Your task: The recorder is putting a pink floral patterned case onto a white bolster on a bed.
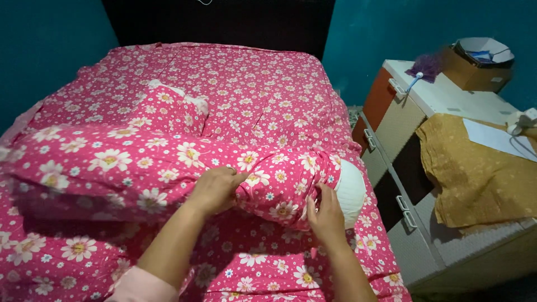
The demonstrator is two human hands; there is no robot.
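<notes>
A: In the head view, the left hand (215, 189) pinches a fold of the pink flowered cover (140, 162) with fingers pressed together; the right hand (326, 215) is clamped on the cover's open edge, just beside the white end of the bolster (351, 192) that pokes out; the bolster lies across the bed (251, 89), near its front half.

B: What could go wrong from here, would you say?

A: I judge that the cover may bunch at the mouth; both grips sit close to the same end, so the cloth could ride up and leave the white end bare; the bolster might also roll toward the bed's edge on the right, since that end lies near it; the matching print makes the seam hard to pick out.

B: And the surface, the room?

A: The sheet is the same pink flowered cloth, rumpled; a small pillow (170, 109) lies behind; a dark headboard (224, 22) stands against teal walls (50, 50); at right a drawer unit (403, 123) carries a mustard cloth (475, 173), a cardboard box (475, 67) and a purple duster (426, 66).
</notes>
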